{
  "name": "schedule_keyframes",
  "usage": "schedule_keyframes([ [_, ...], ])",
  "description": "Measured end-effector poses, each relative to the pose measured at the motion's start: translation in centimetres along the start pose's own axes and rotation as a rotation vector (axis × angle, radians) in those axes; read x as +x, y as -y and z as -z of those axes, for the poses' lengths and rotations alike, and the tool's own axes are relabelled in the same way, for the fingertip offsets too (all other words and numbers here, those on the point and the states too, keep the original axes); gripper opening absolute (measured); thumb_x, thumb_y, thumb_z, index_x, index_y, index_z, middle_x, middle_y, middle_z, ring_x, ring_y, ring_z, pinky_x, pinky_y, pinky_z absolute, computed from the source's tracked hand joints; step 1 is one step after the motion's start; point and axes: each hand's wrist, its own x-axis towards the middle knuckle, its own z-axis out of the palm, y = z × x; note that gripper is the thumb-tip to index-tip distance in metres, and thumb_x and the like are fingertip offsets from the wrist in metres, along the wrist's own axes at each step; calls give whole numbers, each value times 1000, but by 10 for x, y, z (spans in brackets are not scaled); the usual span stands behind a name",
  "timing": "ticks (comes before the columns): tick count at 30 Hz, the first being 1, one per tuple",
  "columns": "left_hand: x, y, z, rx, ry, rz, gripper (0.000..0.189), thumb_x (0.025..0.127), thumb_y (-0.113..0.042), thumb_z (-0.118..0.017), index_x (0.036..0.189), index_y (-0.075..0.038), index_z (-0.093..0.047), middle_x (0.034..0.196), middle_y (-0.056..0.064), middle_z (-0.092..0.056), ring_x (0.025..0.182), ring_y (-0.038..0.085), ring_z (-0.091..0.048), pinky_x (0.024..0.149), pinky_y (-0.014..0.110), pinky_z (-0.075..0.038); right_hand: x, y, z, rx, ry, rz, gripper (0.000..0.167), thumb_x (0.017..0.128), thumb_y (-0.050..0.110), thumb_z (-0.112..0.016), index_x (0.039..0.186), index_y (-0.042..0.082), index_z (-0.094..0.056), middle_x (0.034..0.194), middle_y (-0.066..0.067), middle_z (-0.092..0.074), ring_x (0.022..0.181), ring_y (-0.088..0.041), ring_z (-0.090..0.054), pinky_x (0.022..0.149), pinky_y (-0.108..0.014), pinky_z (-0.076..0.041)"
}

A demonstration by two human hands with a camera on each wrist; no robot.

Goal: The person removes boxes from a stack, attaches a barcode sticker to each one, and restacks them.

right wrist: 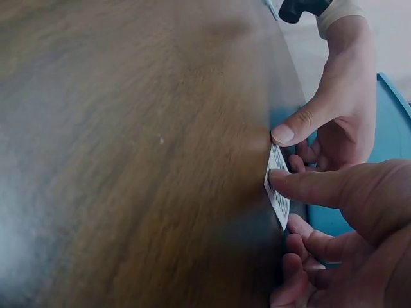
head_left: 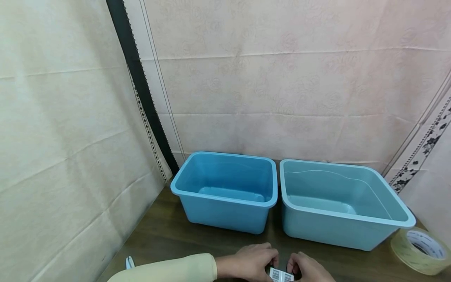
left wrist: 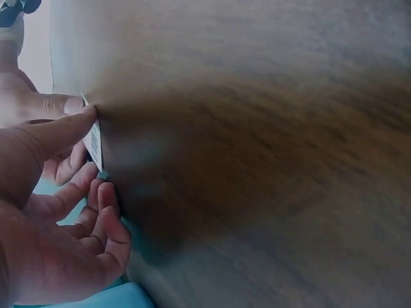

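Observation:
A small white barcode label [head_left: 281, 275] lies between my two hands at the bottom of the head view. My left hand [head_left: 255, 261] pinches one end of it, thumb [right wrist: 286, 133] at its edge in the right wrist view. The other end is held by my right hand [head_left: 310, 268], with the thumb [right wrist: 289, 185] lying over the printed face. In the left wrist view the label [left wrist: 95, 144] is seen nearly edge-on. Whether it is stuck to something behind it cannot be told.
A blue bin [head_left: 225, 213] and a paler teal bin [head_left: 327, 229] stand side by side beyond the hands. A roll of clear tape [head_left: 419, 254] is at the right. Near the left table edge lies a small light-blue object [head_left: 130, 262], partly hidden by the sleeve. Cloth hangs behind.

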Motion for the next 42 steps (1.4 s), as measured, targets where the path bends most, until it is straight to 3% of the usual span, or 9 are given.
schedule_keyframes([
  [4,0,-2,-1,-19,-11,1,26,91,-36,-84,107,-30,-65,96,-19,-55,77,-7,-47,64,16,-44,-3,6,1,45,7,11,41,79,46,-92,90,20,-63,88,-1,-58,73,-11,-51,62,-27,-39],
  [10,-4,-1,3,-245,-82,-4,23,92,-18,-83,106,-23,-67,87,-19,-65,75,-12,-57,67,13,-50,-26,44,17,309,68,59,25,91,26,-83,98,11,-64,87,1,-68,76,-12,-63,65,-26,-49],
  [13,-8,0,9,-346,-194,18,23,90,-19,-85,103,-20,-66,85,-17,-66,73,-10,-58,66,14,-51,-40,68,31,433,66,72,20,97,16,-75,107,2,-66,92,-3,-70,81,-15,-65,69,-26,-54],
  [18,-15,1,17,-444,-455,51,23,91,-22,-85,98,-19,-64,87,-13,-67,72,-9,-58,66,14,-51,-54,95,47,528,-54,10,27,102,18,-69,117,-4,-67,99,-7,-71,84,-16,-64,71,-32,-55],
  [21,-22,-4,19,-396,-586,-32,13,96,-23,-80,98,-22,-68,91,-14,-70,77,-11,-61,69,13,-54,-59,105,52,535,-135,-34,31,102,24,-70,119,-2,-68,101,-6,-71,86,-17,-64,73,-35,-55],
  [24,-29,-10,20,-330,-658,-137,5,100,-25,-75,105,-23,-73,100,-15,-74,85,-13,-64,74,12,-56,-62,114,54,556,-180,-48,34,102,25,-71,119,-3,-69,102,-7,-72,86,-18,-65,76,-35,-58],
  [27,-34,-16,22,-340,-667,-165,12,100,-28,-75,112,-23,-75,106,-13,-77,90,-14,-65,78,12,-57,-63,122,54,583,-192,-46,35,102,26,-71,121,-3,-69,105,-9,-72,88,-19,-66,79,-36,-59],
  [36,-35,-25,25,-678,-569,-42,24,94,-31,-82,115,-22,-79,107,-11,-80,85,-7,-73,76,16,-59,-61,125,51,638,-150,-7,35,105,28,-66,127,0,-69,108,-7,-69,92,-19,-63,82,-36,-58],
  [42,-34,-28,23,-766,-525,-35,30,94,-34,-82,121,-21,-78,112,-10,-80,94,-4,-75,80,15,-59,-65,123,54,644,-64,79,34,107,26,-63,129,-1,-67,114,-7,-70,98,-16,-65,89,-32,-59],
])
